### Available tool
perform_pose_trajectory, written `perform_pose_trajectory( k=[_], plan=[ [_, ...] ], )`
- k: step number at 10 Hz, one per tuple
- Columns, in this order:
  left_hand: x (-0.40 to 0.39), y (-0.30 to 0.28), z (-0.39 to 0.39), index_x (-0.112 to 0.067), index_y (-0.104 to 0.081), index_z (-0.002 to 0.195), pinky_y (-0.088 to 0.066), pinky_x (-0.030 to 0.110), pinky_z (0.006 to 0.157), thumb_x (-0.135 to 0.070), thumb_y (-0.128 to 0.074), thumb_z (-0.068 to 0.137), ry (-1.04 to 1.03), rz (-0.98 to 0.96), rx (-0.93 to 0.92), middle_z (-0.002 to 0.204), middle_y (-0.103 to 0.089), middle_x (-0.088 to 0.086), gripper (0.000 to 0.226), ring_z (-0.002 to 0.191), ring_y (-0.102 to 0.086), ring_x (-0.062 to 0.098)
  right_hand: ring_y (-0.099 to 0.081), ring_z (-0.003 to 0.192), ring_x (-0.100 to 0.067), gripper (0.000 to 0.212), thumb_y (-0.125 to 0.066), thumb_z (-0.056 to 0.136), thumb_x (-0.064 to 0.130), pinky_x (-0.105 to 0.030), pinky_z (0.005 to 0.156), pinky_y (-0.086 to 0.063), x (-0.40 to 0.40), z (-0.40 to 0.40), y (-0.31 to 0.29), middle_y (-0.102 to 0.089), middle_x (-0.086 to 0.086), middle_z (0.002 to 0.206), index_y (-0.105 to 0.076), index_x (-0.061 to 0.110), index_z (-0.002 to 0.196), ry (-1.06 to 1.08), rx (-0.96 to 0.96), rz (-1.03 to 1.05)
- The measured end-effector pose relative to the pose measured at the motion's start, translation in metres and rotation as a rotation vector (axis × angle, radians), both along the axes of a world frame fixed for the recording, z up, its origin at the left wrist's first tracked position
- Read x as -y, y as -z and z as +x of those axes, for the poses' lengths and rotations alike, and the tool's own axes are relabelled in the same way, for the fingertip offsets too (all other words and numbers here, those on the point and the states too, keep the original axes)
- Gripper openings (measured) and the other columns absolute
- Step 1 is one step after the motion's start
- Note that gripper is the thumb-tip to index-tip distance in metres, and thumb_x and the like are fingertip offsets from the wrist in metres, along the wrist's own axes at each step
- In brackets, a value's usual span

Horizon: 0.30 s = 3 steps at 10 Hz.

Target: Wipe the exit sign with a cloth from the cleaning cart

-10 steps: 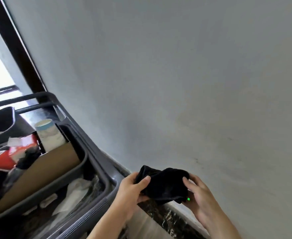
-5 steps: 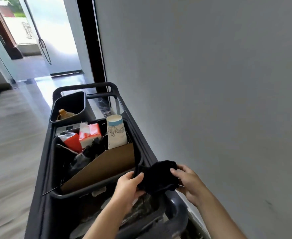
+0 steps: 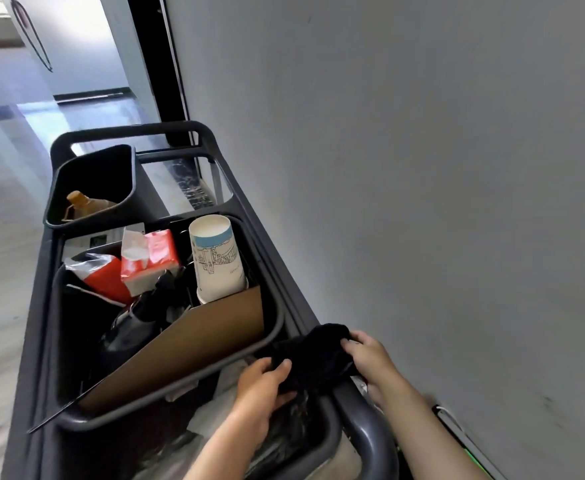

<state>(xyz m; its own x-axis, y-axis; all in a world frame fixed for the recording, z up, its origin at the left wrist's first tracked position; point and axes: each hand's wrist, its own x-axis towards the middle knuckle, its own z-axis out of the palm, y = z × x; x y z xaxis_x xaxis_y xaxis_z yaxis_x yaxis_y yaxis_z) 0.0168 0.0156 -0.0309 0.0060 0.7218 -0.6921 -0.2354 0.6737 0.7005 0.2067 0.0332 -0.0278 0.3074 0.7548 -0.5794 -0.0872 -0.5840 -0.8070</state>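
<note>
Over the cart's (image 3: 363,420) near right rim, your left hand (image 3: 261,386) and right hand (image 3: 370,358) both pinch the black cloth (image 3: 313,355). Grey wall (image 3: 422,168) crowds your right; a bin (image 3: 273,327) with cardboard (image 3: 194,337) and paper cup (image 3: 216,258) sits left.

A single head-worn view looks forward and steeply down from above the near end of a dark cleaning cart (image 3: 367,424), close enough that both forearms enter from the bottom edge. The cart runs away up the frame toward a doorway, with a grey wall (image 3: 422,168) filling the right half. The wide lens bends straight edges, so the tilt to the left is perhaps partly distortion.
</note>
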Motion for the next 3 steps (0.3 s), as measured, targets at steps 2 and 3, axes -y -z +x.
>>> perform_pose_trajectory(
  k=[2,3],
  plan=[
    [0.001,-0.005,-0.013,-0.013,-0.068,0.097,-0.057,0.025,0.053,-0.015,-0.070,0.094,0.079,0.052,-0.120,0.090,-0.075,0.005,0.004,0.071,-0.073,0.014,-0.067,0.072,-0.022,0.013,-0.057,0.093,0.012,-0.030,0.063,-0.050,0.003,0.002,-0.001,-0.073,-0.007,0.080,-0.069,0.016,0.093,0.023,-0.055,-0.019],
    [0.006,-0.012,-0.026,-0.017,-0.069,0.102,-0.056,0.036,0.083,-0.021,-0.067,0.096,0.107,0.197,-0.321,0.099,-0.073,0.001,0.008,0.091,-0.068,0.015,-0.066,0.075,-0.018,0.013,-0.058,0.092,0.017,-0.025,0.054,-0.050,0.014,0.005,-0.003,-0.073,-0.006,0.089,-0.068,0.017,0.100,0.076,-0.095,0.034]
  ],
)
